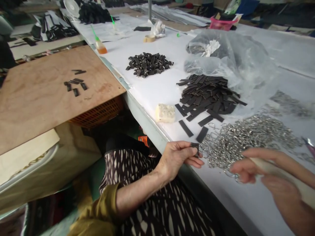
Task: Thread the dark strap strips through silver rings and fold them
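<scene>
We seem to be at the stage of pairing a strip with a ring. Our left hand (176,155) pinches a short dark strip (194,148) between thumb and fingers at the near edge of the white-covered table (152,90), beside the heap of metal rings (238,139). That forearm reaches in from below, palm turned inward, the lower fingers loosely extended. Our right hand (283,188) comes in from the right, low over the rings, index finger stretched forward and the others curled beneath; blur hides whether it grips a ring, so we cannot tell. Drawing a single ring from such a tangle calls for a light fingertip pinch, with the strip kept steady. Loose dark strips (209,95) lie just beyond, near a pale block (165,113).
</scene>
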A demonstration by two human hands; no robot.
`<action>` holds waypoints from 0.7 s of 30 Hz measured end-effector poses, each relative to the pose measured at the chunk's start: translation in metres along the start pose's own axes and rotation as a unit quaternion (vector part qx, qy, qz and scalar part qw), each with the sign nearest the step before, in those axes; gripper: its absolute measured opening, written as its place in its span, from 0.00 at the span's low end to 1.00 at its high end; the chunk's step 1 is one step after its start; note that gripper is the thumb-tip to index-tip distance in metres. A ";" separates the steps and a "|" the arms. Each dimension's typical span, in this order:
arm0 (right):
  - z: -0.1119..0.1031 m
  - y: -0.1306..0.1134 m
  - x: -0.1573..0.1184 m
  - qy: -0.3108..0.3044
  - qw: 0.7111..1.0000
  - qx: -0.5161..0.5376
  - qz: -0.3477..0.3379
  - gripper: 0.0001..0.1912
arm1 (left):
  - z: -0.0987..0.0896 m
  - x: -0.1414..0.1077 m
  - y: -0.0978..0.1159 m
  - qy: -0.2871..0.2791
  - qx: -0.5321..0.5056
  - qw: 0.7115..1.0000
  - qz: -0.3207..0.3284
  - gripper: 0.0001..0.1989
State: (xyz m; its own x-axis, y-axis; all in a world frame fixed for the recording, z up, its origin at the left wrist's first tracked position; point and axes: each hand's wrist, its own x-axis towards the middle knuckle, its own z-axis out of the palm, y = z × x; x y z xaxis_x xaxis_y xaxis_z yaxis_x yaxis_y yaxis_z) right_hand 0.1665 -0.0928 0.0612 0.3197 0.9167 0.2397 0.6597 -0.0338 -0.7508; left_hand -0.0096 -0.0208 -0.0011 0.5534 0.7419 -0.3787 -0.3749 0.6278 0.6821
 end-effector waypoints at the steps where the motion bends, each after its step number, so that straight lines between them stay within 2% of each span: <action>1: -0.001 -0.001 0.007 -0.030 0.999 -0.010 -0.002 0.12 | -0.002 -0.001 0.001 0.003 -0.004 1.000 0.006 0.11; 3: 0.000 -0.005 0.019 -0.072 0.996 -0.046 -0.020 0.14 | -0.005 -0.004 0.004 0.014 -0.013 1.000 0.019 0.11; 7: 0.010 -0.020 0.040 -0.048 0.995 -0.086 -0.025 0.13 | -0.015 -0.012 0.010 0.055 -0.018 0.997 0.051 0.11; 12: 0.042 -0.044 0.062 -0.062 0.997 -0.024 -0.032 0.11 | -0.031 -0.016 0.019 0.103 -0.015 0.990 0.098 0.11; 16: 0.062 -0.060 0.077 -0.101 0.994 0.005 -0.041 0.10 | -0.042 -0.019 0.026 0.133 -0.021 0.984 0.120 0.10; 18: 0.063 -0.062 0.078 -0.105 0.994 0.022 -0.028 0.09 | -0.045 -0.022 0.026 0.120 -0.027 0.987 0.101 0.09; 21: 0.058 -0.059 0.070 -0.085 0.995 0.051 0.029 0.07 | -0.042 -0.028 0.017 0.044 -0.027 0.999 0.007 0.08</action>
State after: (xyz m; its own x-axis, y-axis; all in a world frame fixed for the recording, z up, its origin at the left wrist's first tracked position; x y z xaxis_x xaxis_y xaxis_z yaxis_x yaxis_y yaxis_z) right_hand 0.1110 -0.0033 0.0868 0.2298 0.9687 0.0939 0.5686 -0.0553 -0.8208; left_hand -0.0629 -0.0210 -0.0049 0.4809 0.7676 -0.4237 -0.4238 0.6266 0.6541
